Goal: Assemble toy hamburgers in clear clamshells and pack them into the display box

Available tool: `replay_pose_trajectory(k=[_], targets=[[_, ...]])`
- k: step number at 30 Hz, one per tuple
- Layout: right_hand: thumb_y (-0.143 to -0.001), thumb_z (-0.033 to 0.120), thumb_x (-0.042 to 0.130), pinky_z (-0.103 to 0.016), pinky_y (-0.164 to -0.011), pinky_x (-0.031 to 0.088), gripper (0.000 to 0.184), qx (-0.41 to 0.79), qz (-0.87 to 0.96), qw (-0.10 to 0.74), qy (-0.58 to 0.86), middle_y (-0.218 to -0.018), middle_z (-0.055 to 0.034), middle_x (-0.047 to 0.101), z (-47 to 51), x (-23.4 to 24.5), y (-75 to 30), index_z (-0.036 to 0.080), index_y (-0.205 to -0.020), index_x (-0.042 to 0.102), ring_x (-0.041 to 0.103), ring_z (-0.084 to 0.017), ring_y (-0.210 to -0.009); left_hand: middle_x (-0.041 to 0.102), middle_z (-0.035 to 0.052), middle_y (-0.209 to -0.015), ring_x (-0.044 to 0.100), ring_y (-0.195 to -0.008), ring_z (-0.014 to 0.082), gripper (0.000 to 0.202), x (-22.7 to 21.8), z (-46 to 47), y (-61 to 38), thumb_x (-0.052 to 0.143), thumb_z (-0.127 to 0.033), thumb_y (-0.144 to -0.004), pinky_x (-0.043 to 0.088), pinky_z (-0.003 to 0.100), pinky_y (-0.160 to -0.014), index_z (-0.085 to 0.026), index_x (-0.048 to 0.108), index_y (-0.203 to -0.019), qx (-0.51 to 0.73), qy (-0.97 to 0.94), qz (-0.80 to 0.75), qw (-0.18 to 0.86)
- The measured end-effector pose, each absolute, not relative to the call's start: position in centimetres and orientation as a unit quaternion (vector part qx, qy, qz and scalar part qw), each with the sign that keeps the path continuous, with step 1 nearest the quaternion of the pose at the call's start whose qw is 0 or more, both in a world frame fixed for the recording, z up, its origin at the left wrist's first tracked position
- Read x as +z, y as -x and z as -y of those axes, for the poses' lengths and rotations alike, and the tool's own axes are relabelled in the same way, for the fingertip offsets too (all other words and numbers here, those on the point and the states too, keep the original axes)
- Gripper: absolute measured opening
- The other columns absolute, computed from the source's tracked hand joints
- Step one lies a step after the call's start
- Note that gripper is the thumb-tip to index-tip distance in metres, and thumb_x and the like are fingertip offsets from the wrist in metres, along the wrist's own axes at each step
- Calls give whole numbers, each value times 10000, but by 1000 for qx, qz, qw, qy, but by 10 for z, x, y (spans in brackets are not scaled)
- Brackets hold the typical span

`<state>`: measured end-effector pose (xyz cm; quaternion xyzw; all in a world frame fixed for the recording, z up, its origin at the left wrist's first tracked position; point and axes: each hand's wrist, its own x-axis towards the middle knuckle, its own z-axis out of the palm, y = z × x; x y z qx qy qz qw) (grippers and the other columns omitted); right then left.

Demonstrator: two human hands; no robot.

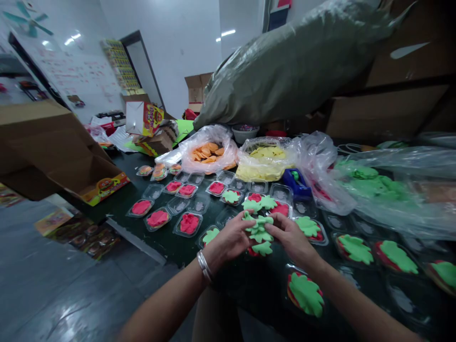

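My left hand (230,237), with silvery bracelets (204,267) at its wrist, pinches the left side of some green leaf-shaped pieces (259,230). From the right, the fingers of my right hand (294,236) close on the same pieces. They overlap, so I cannot tell how many are held. Below and around them stand small see-through plastic trays. One holds a red piece (188,223); others have a green leaf on top of red, such as the leaf (306,293) near my right forearm and the leaf (307,226) beside my right hand.
Behind the trays lie bags of orange pieces (208,153) and yellow pieces (267,154). A large bag of green pieces (377,185) spreads at right. Near the middle is a blue tape dispenser (297,184). An open cardboard box (53,147) stands left; a big grey sack (285,71) looms behind.
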<state>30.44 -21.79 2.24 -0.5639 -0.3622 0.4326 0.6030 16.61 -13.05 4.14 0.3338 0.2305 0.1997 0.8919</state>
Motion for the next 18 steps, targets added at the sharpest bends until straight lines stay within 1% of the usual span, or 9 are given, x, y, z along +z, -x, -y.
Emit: replay_pose_trajectory(k=[1,2,4,6,10,12,13,15,18], targets=[[-672,462,738,-242,-531,412,361,453,342,609,554,-684,38,556,218,22,-306,192,-827,555,506,-122,-586,642,57,-983,651,-827,191,500,42,131,-163,770,-119,-646,523,341,-755,-198,543,-1085,189,-366,-234,881],[-660,466,751,-237,-520,408,368,470,327,613,545,-668,43,547,217,20,-307,189,-808,559,494,-112,-565,640,46,-942,648,-796,178,479,42,131,-160,786,-113,-624,524,319,-731,-187,553,-1036,188,-397,-242,865],[-665,469,754,-234,-518,410,360,489,317,612,534,-649,48,538,217,17,-309,184,-782,568,481,-101,-544,609,11,-806,619,-694,135,380,43,129,-154,812,-150,-604,517,268,-663,-155,559,-887,208,-443,-260,832],[-684,465,744,-238,-538,425,345,483,334,602,541,-657,42,552,217,14,-311,182,-783,572,504,-106,-561,561,-17,-736,582,-645,109,359,44,126,-148,828,-199,-592,516,249,-625,-147,536,-794,230,-451,-273,818],[-728,470,681,-259,-565,454,324,465,382,554,575,-701,24,585,219,16,-310,187,-835,566,548,-133,-605,549,-16,-793,574,-695,119,383,44,119,-140,824,-222,-588,535,279,-642,-156,519,-810,216,-442,-300,817],[-781,465,601,-260,-555,445,289,447,420,518,596,-704,19,587,220,16,-310,192,-860,553,548,-139,-604,547,-11,-804,567,-700,123,328,40,119,-140,774,-231,-647,523,290,-657,-161,510,-829,200,-473,-299,805],[-805,445,562,-260,-549,434,257,416,448,494,618,-690,22,581,221,15,-311,196,-866,544,544,-142,-598,547,-9,-802,561,-701,124,276,37,120,-141,735,-221,-684,509,288,-669,-163,510,-834,196,-515,-300,779],[-833,373,513,-264,-557,413,172,316,523,412,676,-664,27,565,222,10,-312,205,-864,529,539,-148,-594,557,-2,-788,552,-717,134,162,30,122,-145,651,-160,-735,469,283,-696,-164,525,-835,184,-656,-308,663],[-820,261,517,-280,-602,398,53,192,600,290,721,-678,14,568,223,-2,-313,211,-817,530,554,-169,-637,590,26,-775,554,-740,173,96,23,127,-150,547,-102,-780,420,299,-703,-169,554,-848,122,-861,-297,395]])
